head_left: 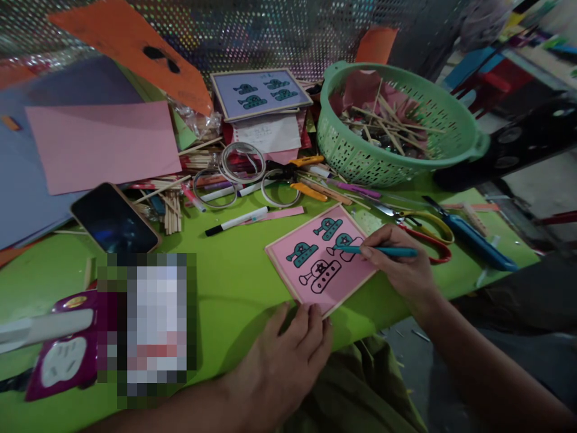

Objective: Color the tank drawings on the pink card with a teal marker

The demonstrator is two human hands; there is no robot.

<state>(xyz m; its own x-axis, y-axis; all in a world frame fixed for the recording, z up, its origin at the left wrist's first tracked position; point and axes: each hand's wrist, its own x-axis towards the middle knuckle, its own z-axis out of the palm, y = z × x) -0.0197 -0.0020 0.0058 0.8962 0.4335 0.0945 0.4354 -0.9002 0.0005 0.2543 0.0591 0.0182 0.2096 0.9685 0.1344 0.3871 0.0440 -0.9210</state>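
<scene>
A pink card [322,255] with a pale stick frame lies on the green table, showing drawings of tanks. Two tanks are filled in teal, a third is partly filled, and the lower one is bare black outline. My right hand [401,264] pinches a teal marker [396,251], its tip at the partly coloured tank on the right. My left hand [297,343] rests with its fingers extended on the card's near edge.
Behind stand a green basket [369,162] of sticks and a framed purple card [265,90]. Scissors [424,228] and a blue cutter [478,240] lie right. Tape rolls [243,162], a black-and-white marker [237,221] and a phone [115,219] sit left of centre.
</scene>
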